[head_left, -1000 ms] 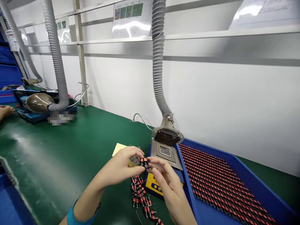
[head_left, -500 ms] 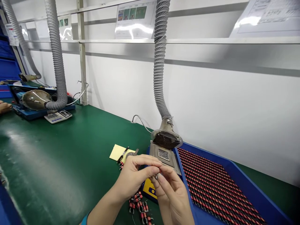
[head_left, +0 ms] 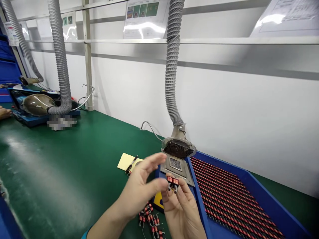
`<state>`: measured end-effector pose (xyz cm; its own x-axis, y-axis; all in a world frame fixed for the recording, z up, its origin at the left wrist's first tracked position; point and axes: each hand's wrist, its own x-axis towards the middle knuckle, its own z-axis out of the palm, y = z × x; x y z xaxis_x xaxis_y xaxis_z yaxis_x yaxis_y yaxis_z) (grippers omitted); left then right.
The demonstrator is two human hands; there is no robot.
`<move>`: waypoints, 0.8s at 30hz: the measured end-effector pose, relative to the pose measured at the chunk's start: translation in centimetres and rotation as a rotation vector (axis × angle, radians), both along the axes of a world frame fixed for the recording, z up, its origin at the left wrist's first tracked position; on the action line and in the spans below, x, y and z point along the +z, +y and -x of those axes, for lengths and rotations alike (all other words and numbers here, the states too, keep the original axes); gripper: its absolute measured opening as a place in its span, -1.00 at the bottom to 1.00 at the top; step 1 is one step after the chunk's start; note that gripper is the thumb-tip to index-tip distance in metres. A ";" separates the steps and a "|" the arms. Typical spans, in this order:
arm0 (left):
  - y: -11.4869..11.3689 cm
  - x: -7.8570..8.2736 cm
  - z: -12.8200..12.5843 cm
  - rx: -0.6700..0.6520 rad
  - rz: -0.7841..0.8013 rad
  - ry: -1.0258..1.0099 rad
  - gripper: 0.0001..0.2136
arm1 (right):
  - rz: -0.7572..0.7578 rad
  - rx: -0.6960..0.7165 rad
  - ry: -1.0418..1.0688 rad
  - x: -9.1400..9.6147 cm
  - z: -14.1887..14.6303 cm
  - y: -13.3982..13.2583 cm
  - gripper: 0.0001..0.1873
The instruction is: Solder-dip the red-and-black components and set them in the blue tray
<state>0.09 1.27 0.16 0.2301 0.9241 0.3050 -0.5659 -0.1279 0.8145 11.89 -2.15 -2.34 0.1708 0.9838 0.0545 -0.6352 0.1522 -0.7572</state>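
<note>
The right hand (head_left: 181,212) pinches 2 small red-and-black wire-leaded coils (head_left: 172,183) at lower centre, near a blue plastic tray (head_left: 274,202); the empty left hand (head_left: 141,189) is open, just apart from them.

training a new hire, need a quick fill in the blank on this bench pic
The left hand is spread open while the small coil is pinched by the ____ hand. The tray holding rows of coils is ____. The pen lies on a ____ note.

Answers: right, blue, yellow
</note>
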 end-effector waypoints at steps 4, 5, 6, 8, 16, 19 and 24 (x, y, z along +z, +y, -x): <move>-0.8 -0.5 -0.8 -0.132 -0.066 0.221 -0.62 | -0.066 -0.022 -0.090 0.1 -0.7 0.3 -0.80; -1.0 -0.5 -0.9 -0.141 -0.059 0.206 -0.64 | -0.098 -0.054 -0.128 0.3 -1.0 0.4 -0.81; -1.0 -0.4 -1.0 -0.177 -0.047 0.176 -0.63 | -0.123 -0.088 -0.161 0.5 -1.5 0.3 -0.81; -1.1 -0.3 -0.8 -0.307 -0.005 0.110 -0.58 | -0.125 -0.105 -0.197 1.1 -2.5 0.0 -0.77; -1.1 -0.1 -0.1 -0.589 0.046 0.135 -0.54 | -0.033 0.152 -0.283 1.5 -3.6 -1.3 -0.80; -1.3 0.4 0.1 -0.533 0.048 0.243 -0.53 | -0.086 0.141 -0.248 1.7 -3.3 -0.9 -0.78; -1.4 0.9 0.5 -0.484 0.057 0.269 -0.55 | -0.132 -0.066 -0.213 1.9 -3.9 -0.9 -0.81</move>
<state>-0.37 -0.17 1.07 0.6951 0.7071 0.1298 -0.3205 0.1432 0.9363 15.81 -3.02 -0.44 0.2051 0.9530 0.2231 -0.4491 0.2942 -0.8436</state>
